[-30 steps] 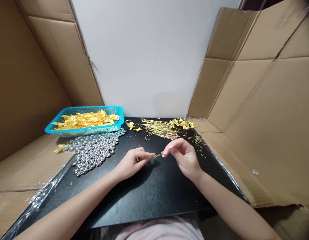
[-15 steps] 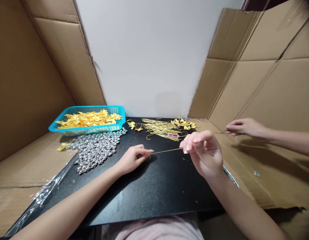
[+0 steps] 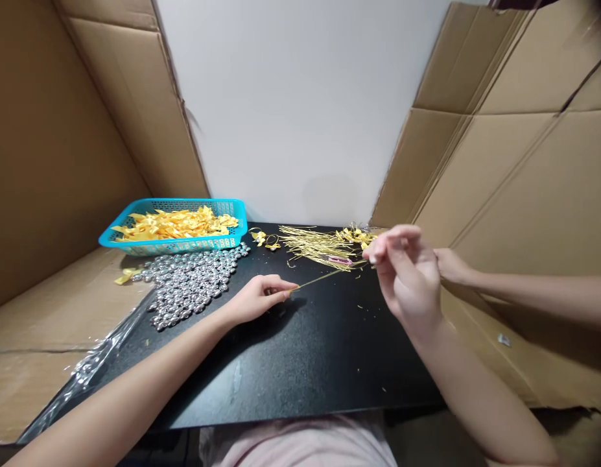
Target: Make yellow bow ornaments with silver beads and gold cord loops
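Observation:
A thin gold strand [image 3: 322, 279] runs taut between my two hands above the black tabletop. My left hand [image 3: 264, 297] pinches its near end between thumb and fingertips, low over the table. My right hand [image 3: 410, 275], raised higher to the right with fingers curled, pinches the far end; the fingertips partly hide it. Behind the strand lies a loose pile of similar gold strands [image 3: 307, 246], with a small pink object [image 3: 340, 260] on it. Two yellow bows with loops [image 3: 266, 240] lie left of the pile. More yellow bows [image 3: 356, 235] are at its right, partly behind my right hand.
A blue basket [image 3: 174, 248] of yellow ribbon pieces stands at the back left. Silver beads [image 3: 193, 285] spread in front of it, beside a yellow ribbon piece [image 3: 128, 275]. Cardboard walls [image 3: 514, 162] flank the table. Another person's hand [image 3: 450, 266] reaches in from the right.
My right hand has risen and moved slightly right, so the strand slopes more steeply. The other person's hand has moved left, partly behind my right hand. The view has shifted slightly.

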The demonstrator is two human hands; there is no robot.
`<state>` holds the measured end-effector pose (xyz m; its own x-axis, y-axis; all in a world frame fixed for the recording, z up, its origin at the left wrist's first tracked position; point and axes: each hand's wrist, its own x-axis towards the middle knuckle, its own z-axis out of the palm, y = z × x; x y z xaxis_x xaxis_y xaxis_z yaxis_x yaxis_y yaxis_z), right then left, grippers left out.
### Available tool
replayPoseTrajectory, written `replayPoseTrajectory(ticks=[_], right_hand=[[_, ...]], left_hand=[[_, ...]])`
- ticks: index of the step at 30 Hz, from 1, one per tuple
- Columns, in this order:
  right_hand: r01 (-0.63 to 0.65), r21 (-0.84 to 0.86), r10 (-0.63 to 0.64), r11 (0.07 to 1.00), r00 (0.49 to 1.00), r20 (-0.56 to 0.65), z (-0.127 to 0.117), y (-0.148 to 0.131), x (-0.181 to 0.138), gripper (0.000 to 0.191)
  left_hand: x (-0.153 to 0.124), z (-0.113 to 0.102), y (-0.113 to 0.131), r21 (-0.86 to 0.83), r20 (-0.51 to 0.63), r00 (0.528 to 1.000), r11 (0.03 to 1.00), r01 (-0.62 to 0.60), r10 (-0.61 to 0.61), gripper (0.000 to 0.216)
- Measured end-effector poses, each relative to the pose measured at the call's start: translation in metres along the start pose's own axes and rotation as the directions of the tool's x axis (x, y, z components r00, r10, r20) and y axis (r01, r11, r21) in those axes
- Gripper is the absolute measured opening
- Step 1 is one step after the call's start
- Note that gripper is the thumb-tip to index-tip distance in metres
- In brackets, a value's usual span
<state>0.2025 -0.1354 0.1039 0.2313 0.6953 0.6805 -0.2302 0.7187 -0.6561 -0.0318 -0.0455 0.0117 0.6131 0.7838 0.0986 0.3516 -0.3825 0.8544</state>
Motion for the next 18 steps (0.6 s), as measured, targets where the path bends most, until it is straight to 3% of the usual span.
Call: replayPoseTrajectory(ticks=[4, 7, 9, 14, 18], right_hand=[[-0.147, 0.066, 0.157, 0.987, 0.973, -0.171, -0.004, 0.019, 0.053, 0.010], [-0.404, 0.127, 0.423, 0.906, 0.864, -0.273, -0.005, 0.044, 0.095, 0.022], [-0.485, 0.122, 0.499, 0.866, 0.826, -0.263, -0.006, 0.064, 0.115, 0.024], [-0.619, 0.073, 0.612, 0.782, 0.741, -0.275, -0.006, 0.107, 0.135, 0.008], [-0.685, 0.058, 0.669, 0.726, 0.685, -0.289, -0.006, 0.124, 0.137, 0.024]], left_hand=[[0.002, -0.009, 0.003, -0.186, 0.080, 0.992, 0.976, 0.113, -0.099, 0.031], [0.004, -0.012, 0.005, -0.307, 0.127, 0.981, 0.935, 0.178, -0.145, 0.031], [0.004, -0.012, 0.004, -0.375, 0.152, 0.974, 0.902, 0.214, -0.168, 0.031], [0.005, -0.010, 0.001, -0.494, 0.207, 0.955, 0.821, 0.288, -0.211, 0.028], [0.005, -0.008, 0.000, -0.543, 0.250, 0.939, 0.769, 0.337, -0.235, 0.025]])
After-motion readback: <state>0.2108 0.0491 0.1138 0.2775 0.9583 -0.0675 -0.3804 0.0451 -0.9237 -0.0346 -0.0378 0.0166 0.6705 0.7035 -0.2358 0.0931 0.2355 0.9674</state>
